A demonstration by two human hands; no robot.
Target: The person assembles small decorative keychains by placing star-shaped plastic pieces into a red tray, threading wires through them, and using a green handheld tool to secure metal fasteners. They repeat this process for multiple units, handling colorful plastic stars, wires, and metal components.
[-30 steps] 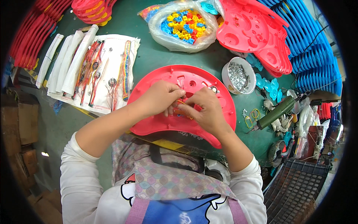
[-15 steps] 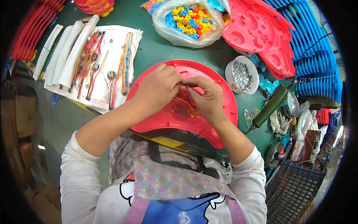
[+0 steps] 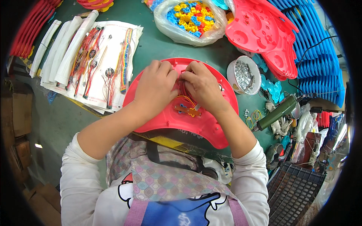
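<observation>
A red crescent-shaped plastic shell (image 3: 151, 122) lies hollow side up on the table before me. Over its far middle, my left hand (image 3: 156, 83) is closed with curled fingers; what they pinch is hidden. Beside it, my right hand (image 3: 201, 86) bends its fingertips around thin red wires (image 3: 181, 90). A yellow wire (image 3: 184, 97) loops below the fingers toward a small brown circuit board (image 3: 187, 110) inside the shell. The far ends of the wires are covered by my hands.
Wired parts (image 3: 90, 56) lie on white sheets at left. Behind the shell is a bag (image 3: 166, 28) of coloured plastic pieces. A bowl (image 3: 234, 77) of small clear or silvery parts, a green power screwdriver (image 3: 277, 113), red shells (image 3: 252, 30) and stacked blue parts (image 3: 316, 56) stand right.
Both hands have shifted slightly toward the shell's far edge. My right hand has turned more palm-down, its fingers now reaching forward. More of the circuit board and yellow wire shows.
</observation>
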